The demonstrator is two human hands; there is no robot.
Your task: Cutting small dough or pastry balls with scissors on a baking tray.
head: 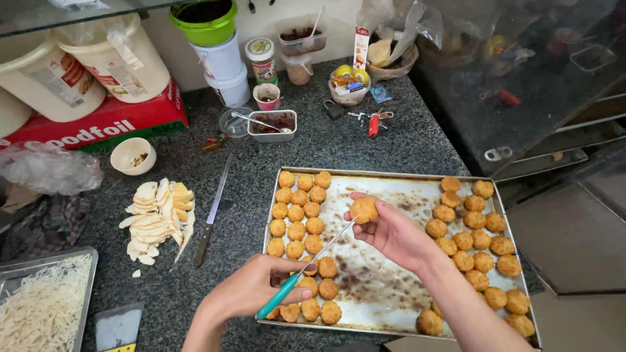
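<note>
My right hand [391,231] holds a round golden-brown fried ball [364,210] between thumb and fingers above a metal baking tray [381,287]. In my left hand [251,290] is a thin skewer with a teal handle [282,296], and its metal tip reaches up to the held ball. Several similar balls lie in rows on the tray's left side [300,215]. More of them [479,244] fill its right side. The tray's stained middle is bare.
A long knife [212,212] lies on the granite counter left of the tray, beside a pile of pale slices [156,218]. A tray of shredded white strands [42,306] sits at the lower left. Tubs, jars, small bowls and keys crowd the back.
</note>
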